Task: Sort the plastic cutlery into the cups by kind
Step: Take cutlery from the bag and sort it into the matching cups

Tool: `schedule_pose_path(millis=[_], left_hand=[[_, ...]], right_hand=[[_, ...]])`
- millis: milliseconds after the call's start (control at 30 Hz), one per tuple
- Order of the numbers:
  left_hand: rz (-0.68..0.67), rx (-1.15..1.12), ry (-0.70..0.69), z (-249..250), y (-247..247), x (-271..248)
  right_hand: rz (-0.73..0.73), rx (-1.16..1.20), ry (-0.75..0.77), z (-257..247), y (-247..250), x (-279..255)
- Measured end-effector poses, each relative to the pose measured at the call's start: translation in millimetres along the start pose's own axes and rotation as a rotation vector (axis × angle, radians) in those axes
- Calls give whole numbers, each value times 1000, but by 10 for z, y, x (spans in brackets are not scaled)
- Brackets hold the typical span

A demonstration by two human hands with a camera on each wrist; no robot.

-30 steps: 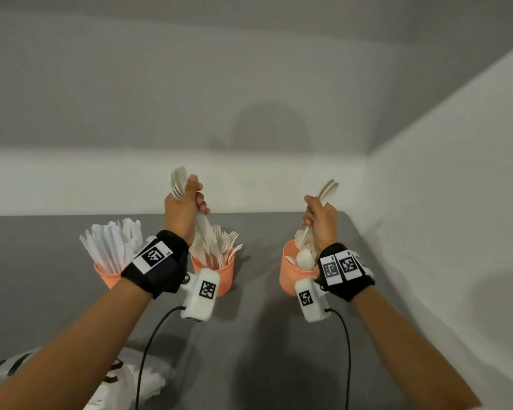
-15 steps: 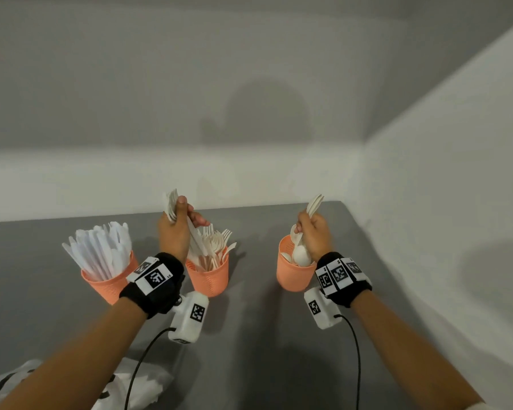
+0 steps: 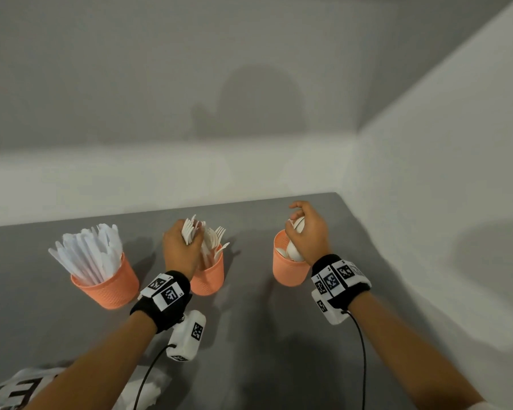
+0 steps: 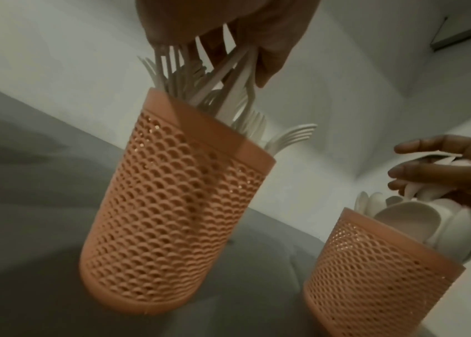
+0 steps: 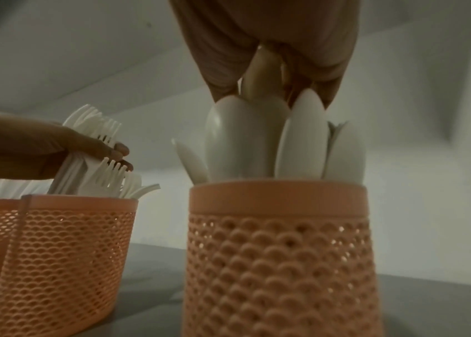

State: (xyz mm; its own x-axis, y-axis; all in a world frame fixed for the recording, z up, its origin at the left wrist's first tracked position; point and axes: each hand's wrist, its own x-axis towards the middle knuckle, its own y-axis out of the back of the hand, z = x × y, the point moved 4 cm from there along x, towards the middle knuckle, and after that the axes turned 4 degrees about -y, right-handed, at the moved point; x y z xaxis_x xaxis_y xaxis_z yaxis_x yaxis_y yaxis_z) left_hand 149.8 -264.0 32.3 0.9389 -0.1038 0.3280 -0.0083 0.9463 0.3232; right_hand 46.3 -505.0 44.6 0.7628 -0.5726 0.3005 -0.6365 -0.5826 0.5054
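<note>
Three orange perforated cups stand in a row on the grey table (image 3: 249,350). The left cup (image 3: 107,285) holds white knives (image 3: 89,253). My left hand (image 3: 179,251) grips a bunch of white forks (image 3: 189,229), their handles down in the middle cup (image 3: 208,281) among other forks. My right hand (image 3: 307,232) loosely holds a few white spoons (image 3: 297,224) by their bowls, lowered into the right cup (image 3: 288,275); its index finger lifts off them. The left wrist view shows the forks (image 4: 228,75) entering the middle cup (image 4: 176,205). The right wrist view shows the spoons (image 5: 240,141) standing in the right cup (image 5: 280,250).
A white bag with black print (image 3: 27,389) lies at the near left corner. Pale walls close off the table at the back and along the right side, close to the right cup. Bare grey tabletop lies in front of the cups.
Both hands have come down: the forks and the spoons, held high above the cups a second ago, now reach into the middle and right cups.
</note>
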Motion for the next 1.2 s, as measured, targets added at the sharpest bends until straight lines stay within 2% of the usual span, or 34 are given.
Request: schedule_pose_path(millis=[133, 300, 467, 667, 867, 1100, 1200], left_hand=[[-16, 24, -19, 59, 0, -28], [-118, 347, -295, 197, -8, -30], [-240, 582, -449, 206, -33, -8], [-487, 830, -414, 39, -151, -152], [-470, 860, -386, 37, -202, -149], [-565, 928, -345, 4, -265, -105], [-555, 782, -279, 33, -231, -68]], right_hand=[[-64, -210, 100, -85, -48, 38], [-7, -466, 273, -242, -87, 77], [-54, -725, 291, -237, -160, 100], [-209, -813, 248, 17, -321, -81], [-284, -812, 172, -14, -312, -90], [-362, -926, 119, 11, -337, -97], [-409, -928, 51, -24, -323, -86]])
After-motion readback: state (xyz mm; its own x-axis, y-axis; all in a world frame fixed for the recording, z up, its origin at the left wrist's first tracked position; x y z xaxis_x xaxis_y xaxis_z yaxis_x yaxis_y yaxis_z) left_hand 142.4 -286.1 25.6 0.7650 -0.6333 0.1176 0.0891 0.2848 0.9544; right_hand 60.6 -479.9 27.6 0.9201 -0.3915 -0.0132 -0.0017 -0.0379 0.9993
